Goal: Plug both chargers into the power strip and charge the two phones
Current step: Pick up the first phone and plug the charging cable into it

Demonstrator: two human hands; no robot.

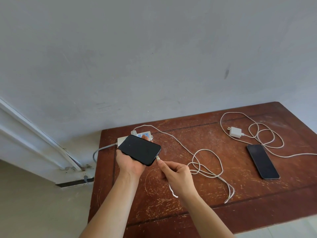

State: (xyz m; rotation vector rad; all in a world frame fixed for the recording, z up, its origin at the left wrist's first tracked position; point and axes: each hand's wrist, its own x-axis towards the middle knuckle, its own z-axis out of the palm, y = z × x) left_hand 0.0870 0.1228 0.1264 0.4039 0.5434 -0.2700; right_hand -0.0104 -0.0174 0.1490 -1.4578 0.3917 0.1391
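Observation:
My left hand [129, 162] holds a black phone [139, 149] flat, screen up, above the table's left end. My right hand [176, 176] pinches the plug of a white cable [157, 158] right at the phone's bottom edge. That cable [204, 162] loops across the table and runs back to a white charger [135, 133] plugged into the white power strip [145, 135], which the phone partly hides. A second black phone [262, 161] lies screen up at the right. A second white charger [235, 132] lies loose beyond it, prongs free, with its coiled cable [265, 134].
The worn brown wooden table [197, 194] stands against a grey wall. The strip's grey cord [99, 150] drops off the table's left edge toward the floor. A white door frame [39, 136] is at the left.

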